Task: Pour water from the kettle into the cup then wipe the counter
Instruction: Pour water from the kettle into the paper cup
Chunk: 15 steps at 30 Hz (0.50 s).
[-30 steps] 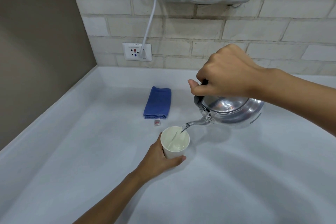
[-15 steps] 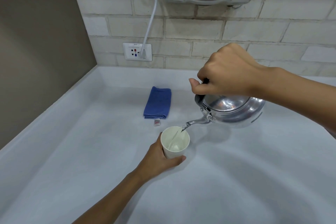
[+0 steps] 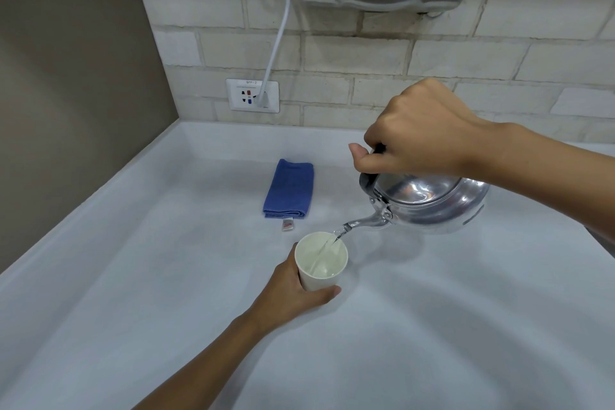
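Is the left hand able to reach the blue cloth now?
Probably not yet: the left hand holds the cup under the kettle. The blue cloth lies close beyond, nothing between.

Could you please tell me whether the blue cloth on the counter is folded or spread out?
Folded. The blue cloth lies as a narrow layered rectangle on the counter, a tag at its near end.
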Tool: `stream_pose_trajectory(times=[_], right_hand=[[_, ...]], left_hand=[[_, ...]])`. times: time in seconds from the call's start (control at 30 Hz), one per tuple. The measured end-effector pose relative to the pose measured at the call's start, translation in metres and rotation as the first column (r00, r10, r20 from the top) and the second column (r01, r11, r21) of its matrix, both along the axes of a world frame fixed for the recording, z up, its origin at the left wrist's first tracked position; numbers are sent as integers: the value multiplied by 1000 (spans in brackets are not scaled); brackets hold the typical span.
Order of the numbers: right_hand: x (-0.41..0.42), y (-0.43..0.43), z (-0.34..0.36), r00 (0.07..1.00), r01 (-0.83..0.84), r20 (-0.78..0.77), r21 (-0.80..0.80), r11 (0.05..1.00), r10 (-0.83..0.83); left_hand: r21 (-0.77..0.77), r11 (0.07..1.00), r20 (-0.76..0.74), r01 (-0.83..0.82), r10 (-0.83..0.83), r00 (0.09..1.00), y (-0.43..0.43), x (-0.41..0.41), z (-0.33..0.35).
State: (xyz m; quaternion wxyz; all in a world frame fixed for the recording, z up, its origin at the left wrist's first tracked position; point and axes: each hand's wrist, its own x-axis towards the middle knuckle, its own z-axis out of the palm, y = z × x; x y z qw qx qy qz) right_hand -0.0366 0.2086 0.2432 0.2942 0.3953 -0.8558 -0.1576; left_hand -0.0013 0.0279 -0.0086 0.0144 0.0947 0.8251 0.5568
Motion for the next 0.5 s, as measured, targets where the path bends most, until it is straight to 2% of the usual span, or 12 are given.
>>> stream_pose_trajectory(times=[0.5], right_hand=[[-2, 0, -2, 1000, 3, -7, 2, 1000, -3]], left_hand=[[-2, 1000, -9, 6, -6, 1000, 0, 0, 0]])
